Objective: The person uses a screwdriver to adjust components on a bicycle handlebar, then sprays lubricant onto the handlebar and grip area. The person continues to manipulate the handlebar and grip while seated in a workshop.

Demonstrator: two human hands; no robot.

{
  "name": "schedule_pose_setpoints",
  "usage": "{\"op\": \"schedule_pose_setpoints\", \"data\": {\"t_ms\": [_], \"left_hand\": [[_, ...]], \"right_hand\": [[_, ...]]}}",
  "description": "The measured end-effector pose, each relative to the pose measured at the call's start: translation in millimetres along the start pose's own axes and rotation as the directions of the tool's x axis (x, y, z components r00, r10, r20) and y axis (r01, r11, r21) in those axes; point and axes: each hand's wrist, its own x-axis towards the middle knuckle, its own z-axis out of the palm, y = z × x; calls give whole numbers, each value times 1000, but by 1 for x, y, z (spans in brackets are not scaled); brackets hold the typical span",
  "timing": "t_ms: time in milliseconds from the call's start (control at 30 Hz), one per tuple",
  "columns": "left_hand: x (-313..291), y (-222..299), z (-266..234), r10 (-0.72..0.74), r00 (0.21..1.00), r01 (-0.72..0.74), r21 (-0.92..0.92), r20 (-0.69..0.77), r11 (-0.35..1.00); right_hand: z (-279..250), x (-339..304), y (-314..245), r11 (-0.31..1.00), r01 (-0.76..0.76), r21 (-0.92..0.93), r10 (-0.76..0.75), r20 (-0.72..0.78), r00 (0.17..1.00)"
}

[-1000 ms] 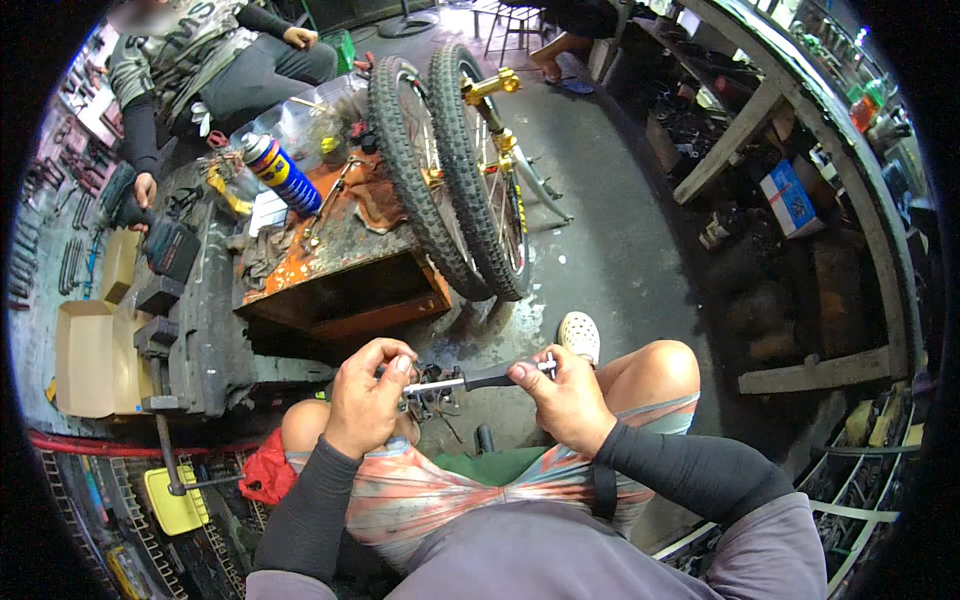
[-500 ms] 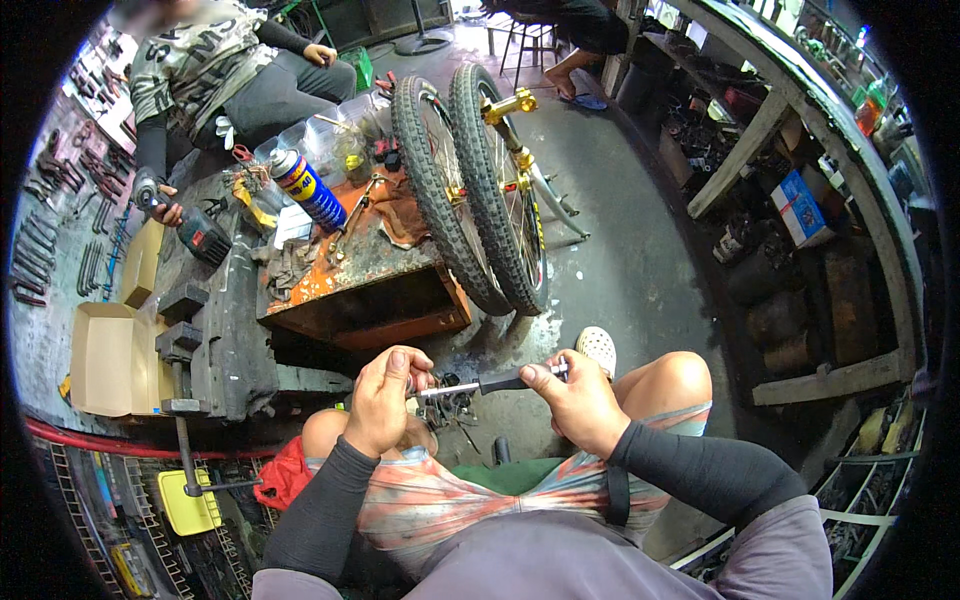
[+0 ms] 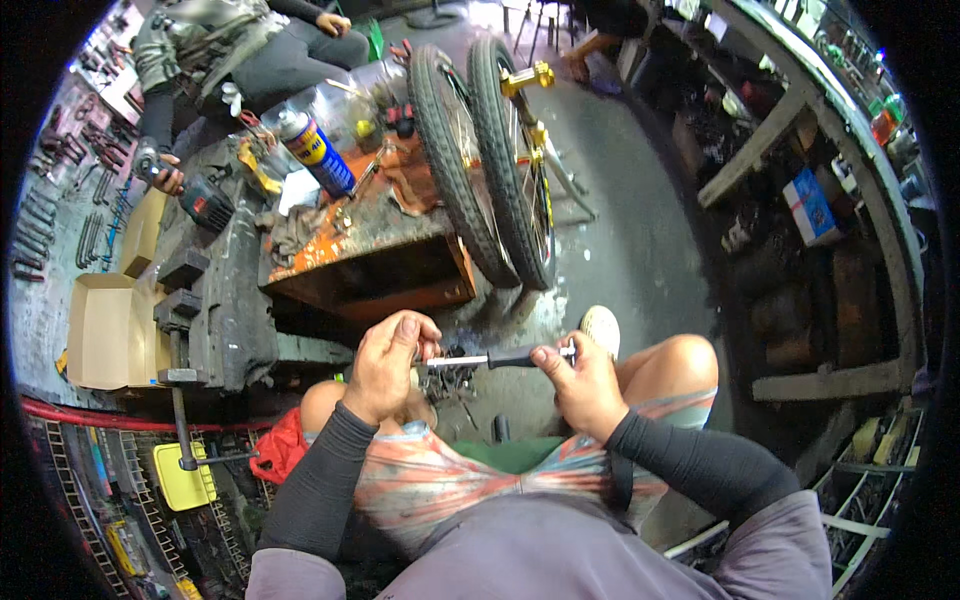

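Cluttered workshop, grey floor (image 3: 640, 240); black-handled tool (image 3: 514, 357) roughly level between both hands.
Right hand (image 3: 588, 390) clamped on the handle end; left hand (image 3: 378, 372) curled by the metal shaft (image 3: 458, 362) tip (can't tell if it pinches anything). Probably best for control: firm right grip, shaft in line, left fingertips steadying, light pressure only.

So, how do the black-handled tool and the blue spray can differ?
The tool is slim; the spray can is much thicker.
The tool has a black handle and silver shaft, while the spray can is mainly blue with yellow and a pale top.
The tool is in the right hand, its silver end by the left hand; the spray can sits untouched on the orange cabinet.
Both are longer than wide.
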Motion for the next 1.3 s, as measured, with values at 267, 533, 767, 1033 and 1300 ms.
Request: {"op": "schedule_pose_setpoints", "data": {"t_ms": [267,533,767,1033,1300], "left_hand": [[-12,-19,4,54,998,-43,-352,22,935],[-7,-15,2,105,994,-101,-133,26,986],[-3,-12,-9,27,1000,-26,106,-11,994],[0,-5,-16,-5,1000,5,19,5,1000],[13,-3,-8,-43,998,43,6,35,999]], "right_hand": [[-28,10,-52,663,-637,393,480,430,765],[-9,5,-47,848,-426,314,392,169,904],[2,16,-42,941,-261,215,232,149,961],[6,21,-33,999,35,6,-36,34,999],[-5,24,-35,993,-87,82,84,31,996]]}}
